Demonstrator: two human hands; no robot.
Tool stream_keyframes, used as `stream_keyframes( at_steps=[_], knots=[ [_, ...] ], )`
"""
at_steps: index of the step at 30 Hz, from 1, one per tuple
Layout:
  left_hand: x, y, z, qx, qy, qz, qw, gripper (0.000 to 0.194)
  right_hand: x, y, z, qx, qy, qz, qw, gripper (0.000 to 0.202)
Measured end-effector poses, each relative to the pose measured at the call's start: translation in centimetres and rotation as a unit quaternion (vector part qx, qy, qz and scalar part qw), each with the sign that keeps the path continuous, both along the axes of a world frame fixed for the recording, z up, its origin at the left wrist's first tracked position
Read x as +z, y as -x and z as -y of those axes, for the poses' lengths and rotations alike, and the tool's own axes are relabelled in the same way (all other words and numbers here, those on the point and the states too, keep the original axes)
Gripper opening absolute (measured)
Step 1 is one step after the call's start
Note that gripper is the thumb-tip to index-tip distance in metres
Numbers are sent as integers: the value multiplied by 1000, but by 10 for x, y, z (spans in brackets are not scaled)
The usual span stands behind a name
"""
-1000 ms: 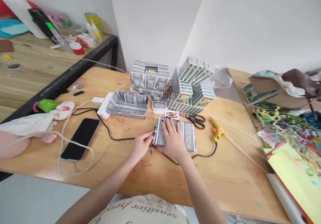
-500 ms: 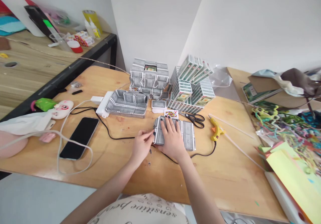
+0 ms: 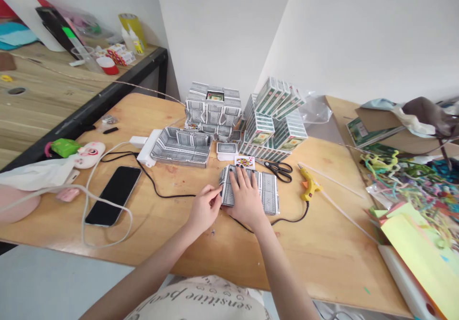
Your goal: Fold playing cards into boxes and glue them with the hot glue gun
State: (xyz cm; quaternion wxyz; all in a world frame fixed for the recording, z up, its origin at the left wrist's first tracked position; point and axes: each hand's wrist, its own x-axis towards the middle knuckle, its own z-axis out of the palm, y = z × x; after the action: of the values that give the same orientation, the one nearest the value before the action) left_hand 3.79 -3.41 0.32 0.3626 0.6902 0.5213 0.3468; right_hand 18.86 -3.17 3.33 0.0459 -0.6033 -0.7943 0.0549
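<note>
A flat panel made of grey-backed playing cards (image 3: 269,193) lies on the table before me. My right hand (image 3: 246,200) rests on it, palm down with fingers stretched out. At the panel's left edge is my left hand (image 3: 206,208), thumb and forefinger closed together; whether they pinch the edge is too small to make out. Just behind the panel are a face-up playing card (image 3: 245,162), a stack of cards (image 3: 227,150) and black-handled scissors (image 3: 279,170). An open tray built of cards (image 3: 182,153) sits to the left.
Behind stand a card-built box structure (image 3: 213,110) and stacked card boxes (image 3: 274,124). A yellow glue gun (image 3: 310,185) lies right, its black cord running under the panel. Left are a phone (image 3: 114,197), a white cable and a power strip (image 3: 147,150). Coloured craft scraps (image 3: 412,196) crowd the right edge.
My left hand's fingers have shifted very slightly at the panel's left edge. My right hand stays flat on the panel, and the other things have not moved.
</note>
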Motion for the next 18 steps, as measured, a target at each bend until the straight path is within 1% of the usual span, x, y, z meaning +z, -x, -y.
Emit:
stream_keyframes(
  at_steps=[2, 4, 7, 10, 12, 14, 16, 18],
  knots=[
    [-4, 4, 2, -27, 45, 56, 997, 37, 0, 0, 0, 1, -3, 2, 1000, 93],
    [-8, 8, 4, -36, 88, 105, 990, 40, -1, -1, 0, 2, -5, 3, 1000, 94],
    [-12, 10, 6, -32, 153, 181, 971, 41, -2, -2, 0, 2, -7, 2, 1000, 95],
    [-15, 9, 7, -18, 198, 212, 957, 45, -3, -3, 0, 5, -6, 2, 1000, 95],
    [-16, 5, 7, 6, 197, 202, 959, 45, -3, -3, -1, 7, -6, 2, 1000, 95],
    [-14, 1, 6, 34, 174, 174, 969, 40, -4, -3, -1, 8, -7, 4, 1000, 95],
    [-11, -3, 6, 59, 126, 123, 983, 32, -4, -4, -1, 3, -8, 7, 1000, 94],
    [-6, -5, 8, 61, 65, 66, 994, 27, -4, -5, -1, -3, -8, 9, 1000, 93]
  ],
)
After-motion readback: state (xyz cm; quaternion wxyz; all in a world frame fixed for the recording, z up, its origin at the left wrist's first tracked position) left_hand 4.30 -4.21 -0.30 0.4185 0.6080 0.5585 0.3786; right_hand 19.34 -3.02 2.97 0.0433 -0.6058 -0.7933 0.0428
